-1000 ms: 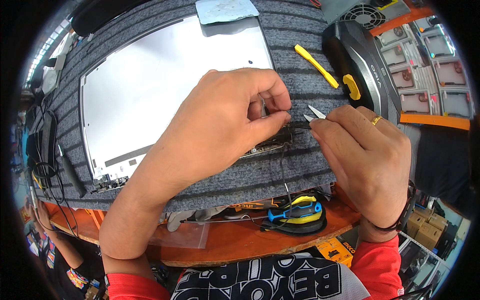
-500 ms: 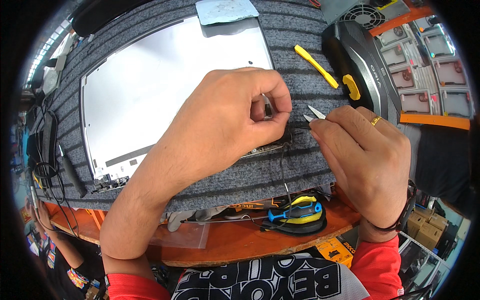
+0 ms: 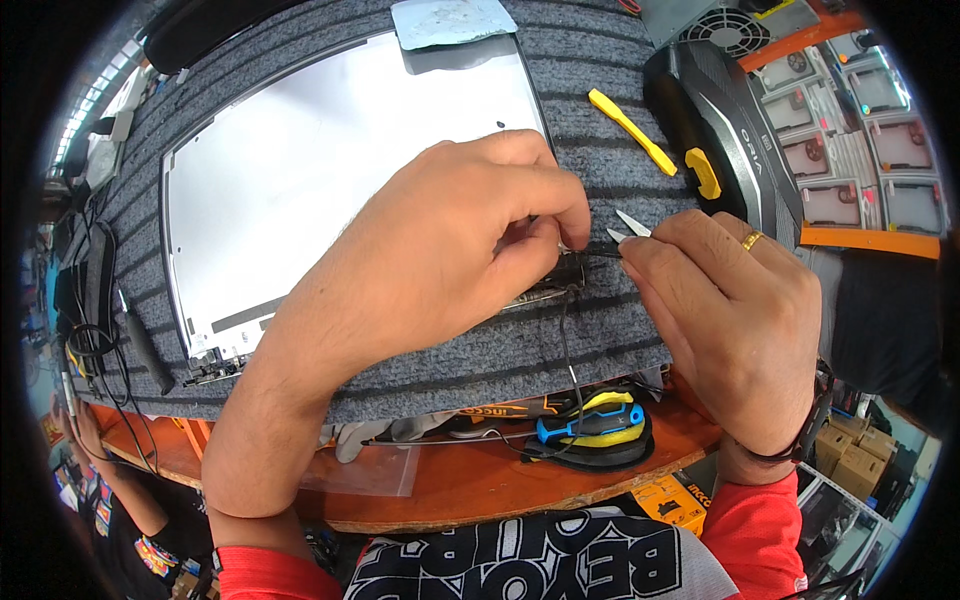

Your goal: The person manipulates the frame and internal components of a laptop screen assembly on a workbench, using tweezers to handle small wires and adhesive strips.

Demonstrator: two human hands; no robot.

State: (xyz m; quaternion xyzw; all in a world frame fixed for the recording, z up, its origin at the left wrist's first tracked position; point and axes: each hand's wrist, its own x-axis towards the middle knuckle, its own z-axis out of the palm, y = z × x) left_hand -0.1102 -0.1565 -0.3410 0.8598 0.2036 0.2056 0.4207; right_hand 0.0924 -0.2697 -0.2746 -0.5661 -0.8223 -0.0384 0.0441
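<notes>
A laptop lid with a white display-panel back (image 3: 300, 170) lies on a grey striped mat. My left hand (image 3: 455, 230) reaches across its lower right part. The thumb and forefinger are pinched together beside the dark hinge corner (image 3: 569, 272); what they hold is hidden. A thin black cable (image 3: 565, 340) runs down from that corner. To the right, my right hand (image 3: 725, 300) grips tweezers (image 3: 634, 227), their two pale pointed tips apart and aimed up-left. Between the hands a thin dark strip (image 3: 603, 253) shows; I cannot tell whether it is part of a cable.
A yellow pry tool (image 3: 633, 132) and a black case (image 3: 725, 140) lie at right. A pale blue pad (image 3: 455, 22) rests on the lid's far edge. A screwdriver (image 3: 145, 345) lies left. Below the mat, an orange shelf (image 3: 480, 510) holds a blue-handled tool (image 3: 590, 425).
My left hand's fingertips have shifted slightly right and curled in, showing more of the hinge corner. My right hand and the tweezers have stayed in place.
</notes>
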